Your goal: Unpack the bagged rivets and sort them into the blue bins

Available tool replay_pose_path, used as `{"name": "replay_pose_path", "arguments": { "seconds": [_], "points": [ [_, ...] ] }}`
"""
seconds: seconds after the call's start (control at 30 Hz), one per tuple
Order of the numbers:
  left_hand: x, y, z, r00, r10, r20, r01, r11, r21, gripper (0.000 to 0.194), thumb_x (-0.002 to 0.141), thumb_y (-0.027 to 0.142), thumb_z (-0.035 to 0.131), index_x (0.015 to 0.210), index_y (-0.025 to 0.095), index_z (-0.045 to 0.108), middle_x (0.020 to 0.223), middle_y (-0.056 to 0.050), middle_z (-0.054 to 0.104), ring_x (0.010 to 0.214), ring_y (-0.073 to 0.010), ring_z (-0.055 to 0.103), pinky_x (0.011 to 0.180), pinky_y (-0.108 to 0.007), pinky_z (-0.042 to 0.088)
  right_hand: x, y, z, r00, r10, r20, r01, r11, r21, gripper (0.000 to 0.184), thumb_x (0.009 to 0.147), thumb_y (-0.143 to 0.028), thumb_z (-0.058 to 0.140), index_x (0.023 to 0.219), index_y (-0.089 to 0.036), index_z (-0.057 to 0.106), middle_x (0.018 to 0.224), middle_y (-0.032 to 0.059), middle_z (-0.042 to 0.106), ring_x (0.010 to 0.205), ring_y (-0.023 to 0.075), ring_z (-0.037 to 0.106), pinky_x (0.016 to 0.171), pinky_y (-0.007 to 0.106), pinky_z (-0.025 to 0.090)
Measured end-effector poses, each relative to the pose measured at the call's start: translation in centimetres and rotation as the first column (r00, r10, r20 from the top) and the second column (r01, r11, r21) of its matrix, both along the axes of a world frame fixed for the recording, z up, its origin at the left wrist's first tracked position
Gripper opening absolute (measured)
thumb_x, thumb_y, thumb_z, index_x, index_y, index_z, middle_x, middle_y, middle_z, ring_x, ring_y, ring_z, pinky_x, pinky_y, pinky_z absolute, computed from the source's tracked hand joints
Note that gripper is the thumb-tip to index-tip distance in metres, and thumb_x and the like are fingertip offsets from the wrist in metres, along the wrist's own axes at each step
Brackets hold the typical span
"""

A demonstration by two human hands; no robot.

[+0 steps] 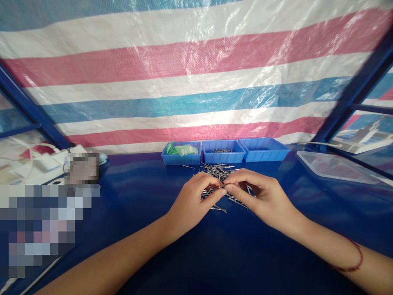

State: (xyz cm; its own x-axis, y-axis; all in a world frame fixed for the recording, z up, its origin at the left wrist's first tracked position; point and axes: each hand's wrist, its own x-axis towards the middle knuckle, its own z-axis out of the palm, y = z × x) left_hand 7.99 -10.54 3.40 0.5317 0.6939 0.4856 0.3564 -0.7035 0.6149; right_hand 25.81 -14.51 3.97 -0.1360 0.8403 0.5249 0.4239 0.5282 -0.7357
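A loose pile of thin silvery metal pins, which look like blind rivets (216, 170), lies on the blue tabletop. Over this pile my left hand (193, 200) and my right hand (264, 196) meet at their fingertips. Thumb and index finger of each hand are pinched together. Whatever they pinch is too small and covered to make out. Part of the pile is hidden behind both hands.
Behind the pile stand three blue bins: the left bin (181, 159) holds green plastic bags, the middle bin (223, 157) some metal pins, and the right bin (264, 155) shows its bare inside. A translucent lid (334, 168) lies right; power strips (46, 164) sit left.
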Motion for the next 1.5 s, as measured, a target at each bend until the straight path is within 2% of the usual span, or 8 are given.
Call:
{"name": "replay_pose_path", "arguments": {
  "seconds": [0.37,0.57,0.67,0.77,0.93,1.1,1.33,1.5],
  "points": [
    [-0.5,0.3,0.0,0.995,0.020,0.097,-0.031,0.993,0.116,0.007,0.086,0.025,0.057,0.085,0.018,0.058,0.082,0.000,0.061,0.076,-0.0116,0.057,0.071,-0.023,0.045,0.0,0.4,-0.1,0.997,-0.026,0.066,0.025,1.000,0.012,0.011,0.082,-0.031,0.061,0.082,-0.021,0.066,0.075,0.0025,0.066,0.067,0.0154,0.059,0.061,0.028,0.047],
    [-0.7,0.6,0.7,0.985,0.070,-0.155,-0.054,0.993,0.102,0.016,0.087,0.033,0.054,0.096,0.019,0.058,0.082,0.000,0.064,0.075,-0.0140,0.059,0.069,-0.026,0.043,1.5,2.2,-0.3,0.994,-0.104,0.028,0.106,0.992,-0.071,0.026,0.083,-0.042,0.056,0.076,-0.020,0.067,0.072,0.0025,0.067,0.065,0.0162,0.060,0.060,0.029,0.048],
    [-0.9,0.8,1.0,0.918,0.014,-0.397,0.084,0.970,0.228,0.017,0.090,0.027,0.047,0.086,0.019,0.062,0.083,-0.001,0.065,0.078,-0.0151,0.059,0.070,-0.028,0.039,4.6,4.4,-0.6,0.919,-0.393,-0.006,0.393,0.919,-0.030,0.030,0.080,-0.047,0.057,0.073,-0.019,0.066,0.066,0.0026,0.066,0.058,0.0168,0.058,0.055,0.029,0.046],
    [-1.1,0.9,1.5,0.840,-0.021,-0.543,0.204,0.938,0.279,0.019,0.088,0.023,0.047,0.081,0.018,0.065,0.083,-0.001,0.065,0.079,-0.0153,0.059,0.069,-0.029,0.035,8.1,6.5,-0.8,0.763,-0.645,0.046,0.646,0.764,0.012,0.031,0.077,-0.047,0.056,0.070,-0.018,0.065,0.064,0.0048,0.066,0.059,0.0202,0.059,0.055,0.031,0.044],
    [-1.5,0.8,1.9,0.774,-0.035,-0.632,0.222,0.950,0.219,0.016,0.081,0.028,0.055,0.083,0.019,0.067,0.083,-0.002,0.064,0.078,-0.0167,0.058,0.069,-0.030,0.035,11.0,8.1,-1.5,0.652,-0.738,0.172,0.749,0.663,0.003,0.033,0.078,-0.045,0.051,0.071,-0.017,0.066,0.065,0.0075,0.066,0.065,0.0248,0.061,0.059,0.034,0.043],
    [-1.9,1.1,1.7,0.748,-0.097,-0.656,0.269,0.948,0.167,0.016,0.087,0.026,0.052,0.085,0.020,0.067,0.087,-0.002,0.064,0.083,-0.0163,0.059,0.074,-0.029,0.036,9.8,7.7,-1.7,0.716,-0.680,0.158,0.690,0.724,-0.013,0.036,0.082,-0.047,0.046,0.076,-0.017,0.064,0.068,0.0061,0.066,0.062,0.0208,0.059,0.056,0.031,0.043],
    [-1.7,1.5,0.9,0.739,-0.071,-0.670,0.266,0.944,0.194,0.021,0.093,0.027,0.046,0.088,0.019,0.064,0.091,-0.001,0.064,0.083,-0.0150,0.059,0.072,-0.028,0.036,4.2,4.2,-0.7,0.921,-0.311,0.236,0.328,0.944,-0.035,0.025,0.084,-0.036,0.049,0.079,-0.017,0.063,0.065,0.0017,0.062,0.057,0.0153,0.055,0.055,0.027,0.042],
    [-1.3,1.8,0.3,0.853,-0.071,-0.516,0.193,0.964,0.186,0.021,0.095,0.025,0.040,0.090,0.017,0.060,0.092,-0.002,0.061,0.087,-0.0157,0.057,0.076,-0.027,0.038,1.7,1.9,-0.3,0.953,-0.063,0.298,0.091,0.993,-0.080,0.017,0.083,-0.024,0.049,0.076,-0.018,0.063,0.067,0.0008,0.063,0.055,0.0124,0.052,0.052,0.024,0.041]
  ]
}}
